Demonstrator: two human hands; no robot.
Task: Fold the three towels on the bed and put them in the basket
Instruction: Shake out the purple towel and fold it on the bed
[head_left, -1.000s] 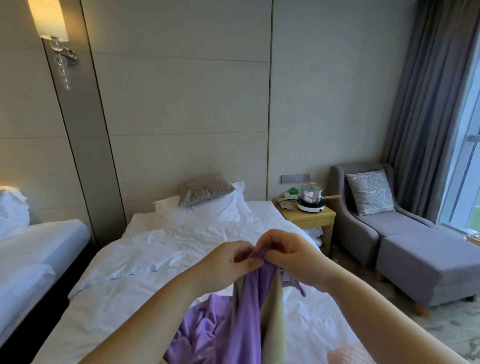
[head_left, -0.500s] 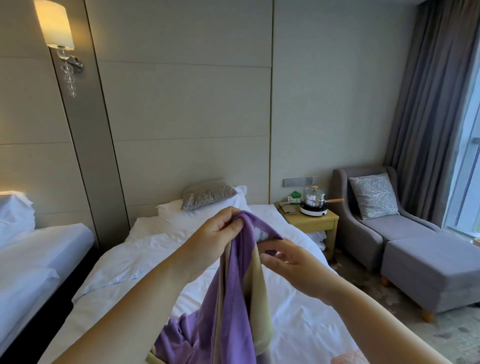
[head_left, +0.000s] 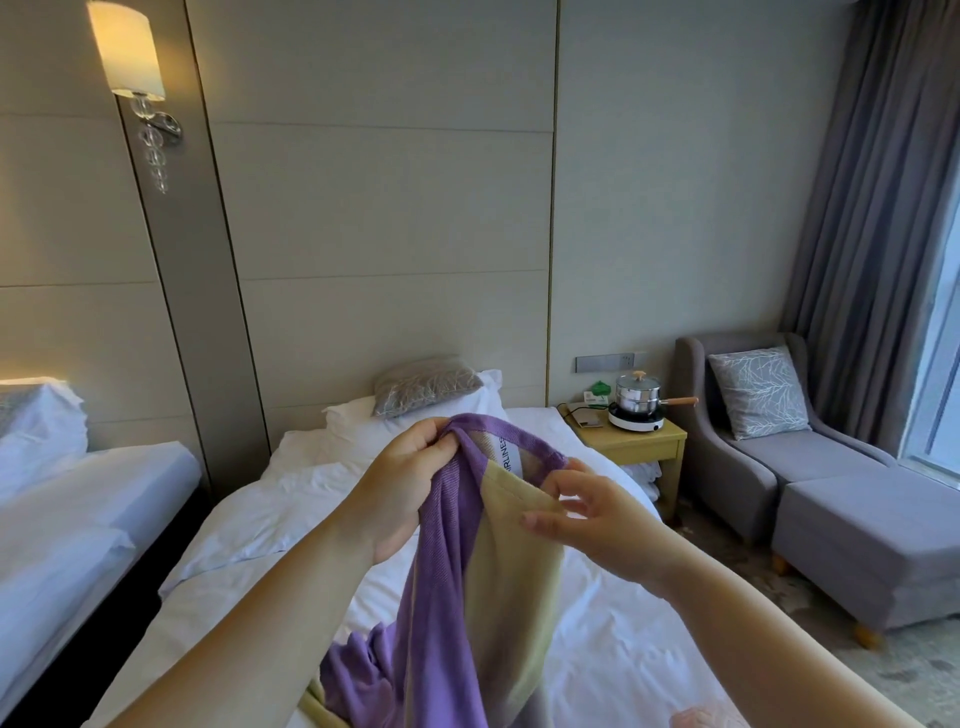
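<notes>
My left hand (head_left: 410, 488) grips a bunched corner of the purple-and-beige towel (head_left: 457, 597) above the bed (head_left: 623, 649); my right hand (head_left: 597, 519) pinches its hem only lightly. If that pinch slips while spreading, the cloth could sag and fold crooked.

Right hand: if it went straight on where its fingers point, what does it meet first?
The towel: the right hand points left at its top edge, fingertips seemingly touching it. Past that, the left hand gripping the same edge; depth is unclear.

Purple-beige towel (head_left: 457, 571) in left hand (head_left: 410, 483), right hand (head_left: 587, 514) at its edge
</notes>
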